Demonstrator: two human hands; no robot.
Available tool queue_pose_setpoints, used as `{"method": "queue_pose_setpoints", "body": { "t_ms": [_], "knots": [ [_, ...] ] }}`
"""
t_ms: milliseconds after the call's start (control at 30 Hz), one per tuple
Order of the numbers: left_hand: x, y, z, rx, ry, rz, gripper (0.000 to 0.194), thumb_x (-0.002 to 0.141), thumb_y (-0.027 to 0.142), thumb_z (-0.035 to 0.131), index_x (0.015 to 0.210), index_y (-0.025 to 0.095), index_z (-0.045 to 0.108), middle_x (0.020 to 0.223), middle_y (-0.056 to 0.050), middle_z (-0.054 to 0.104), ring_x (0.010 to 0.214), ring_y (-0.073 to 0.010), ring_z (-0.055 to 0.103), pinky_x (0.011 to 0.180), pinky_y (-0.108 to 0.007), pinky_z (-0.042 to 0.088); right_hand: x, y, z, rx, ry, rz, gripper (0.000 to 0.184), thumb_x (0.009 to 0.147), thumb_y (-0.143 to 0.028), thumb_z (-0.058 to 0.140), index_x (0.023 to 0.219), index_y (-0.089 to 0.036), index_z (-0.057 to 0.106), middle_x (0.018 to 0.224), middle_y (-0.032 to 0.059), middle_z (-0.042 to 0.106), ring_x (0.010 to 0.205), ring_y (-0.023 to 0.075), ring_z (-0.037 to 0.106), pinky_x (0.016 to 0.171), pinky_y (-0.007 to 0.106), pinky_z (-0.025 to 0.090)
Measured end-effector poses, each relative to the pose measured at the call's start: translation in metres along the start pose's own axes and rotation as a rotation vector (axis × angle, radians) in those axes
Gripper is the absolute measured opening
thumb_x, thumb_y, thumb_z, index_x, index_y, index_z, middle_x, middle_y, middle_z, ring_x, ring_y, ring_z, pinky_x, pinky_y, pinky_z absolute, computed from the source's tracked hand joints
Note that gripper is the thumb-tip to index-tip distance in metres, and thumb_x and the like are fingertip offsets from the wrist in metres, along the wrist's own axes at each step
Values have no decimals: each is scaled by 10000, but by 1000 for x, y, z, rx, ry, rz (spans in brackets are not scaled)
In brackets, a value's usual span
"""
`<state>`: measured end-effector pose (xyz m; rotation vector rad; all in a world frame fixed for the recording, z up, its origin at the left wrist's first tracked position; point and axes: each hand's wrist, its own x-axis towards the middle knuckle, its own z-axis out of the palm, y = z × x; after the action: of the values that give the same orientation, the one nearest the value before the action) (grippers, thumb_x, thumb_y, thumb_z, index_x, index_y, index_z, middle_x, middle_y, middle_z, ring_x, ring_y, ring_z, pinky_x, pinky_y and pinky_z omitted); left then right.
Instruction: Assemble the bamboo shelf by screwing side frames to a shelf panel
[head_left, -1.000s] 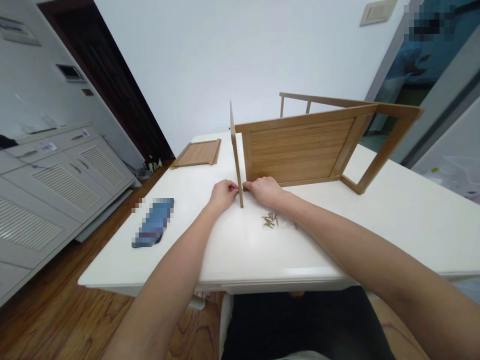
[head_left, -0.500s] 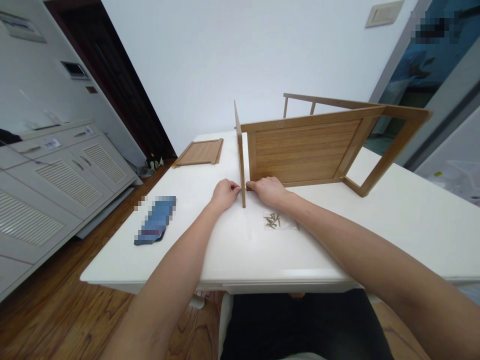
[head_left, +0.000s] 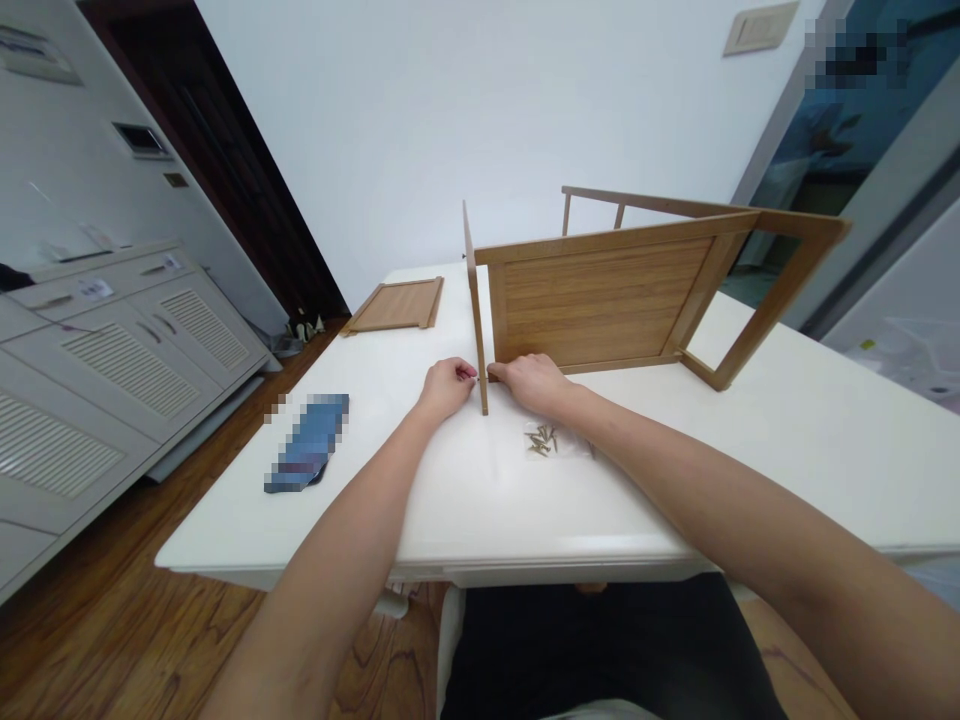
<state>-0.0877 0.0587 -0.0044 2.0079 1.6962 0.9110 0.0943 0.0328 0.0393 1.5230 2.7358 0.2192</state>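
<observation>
My left hand (head_left: 448,386) is closed in a pinch at the left face of a thin upright wooden board (head_left: 478,320), seen nearly edge-on. A small screw (head_left: 478,379) shows between its fingertips and the board. On the other side, my right hand (head_left: 534,381) grips the lower near corner of a wooden panel (head_left: 600,305) that stands on its long edge, its end close against the board. An open wooden frame (head_left: 776,300) joins the panel's right end. Several loose screws (head_left: 541,440) lie on a clear plastic bag just below my right wrist.
A flat wooden panel (head_left: 397,305) lies at the back left of the white table (head_left: 480,510). A phone-like blue object (head_left: 309,443), partly pixelated, rests near the left edge. Behind the table is a white wall (head_left: 480,110); a white cabinet (head_left: 135,370) stands left.
The view sways slightly right and then back. Both hands stay at the joint between board and panel, with the left fingers shifting only a little at the screw.
</observation>
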Motion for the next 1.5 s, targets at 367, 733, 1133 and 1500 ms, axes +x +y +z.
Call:
{"method": "queue_pose_setpoints", "body": {
  "t_ms": [367,733,1133,1500],
  "knots": [
    [-3,7,-3,195,-41,59,203,805,236,579,819,188,775,848,-64,749,793,-196,649,732,-280,469,-1,2,1,23,15,-7,340,974,-238,362,1198,-222,617,1061,157,726,961,273,693,782,331,452],
    [-1,2,2,91,-5,23,161,745,140,584,821,155,725,775,-41,711,715,-162,618,689,-263,464,0,3,3,18,35,-22,353,975,-261,355,1208,-229,618,1040,154,733,941,282,697,774,346,459],
    [-1,4,-2,153,-53,95,207,809,218,560,794,171,762,825,-72,727,781,-202,639,731,-292,459,0,3,4,25,35,-20,344,979,-258,361,1210,-222,613,1049,156,732,959,274,695,789,336,458],
    [-1,2,-1,189,-43,95,185,809,239,582,822,160,749,824,-68,716,776,-190,623,738,-283,465,1,2,4,19,23,-12,358,977,-251,350,1229,-229,603,1074,154,727,972,270,689,810,345,456]
  ]
}}
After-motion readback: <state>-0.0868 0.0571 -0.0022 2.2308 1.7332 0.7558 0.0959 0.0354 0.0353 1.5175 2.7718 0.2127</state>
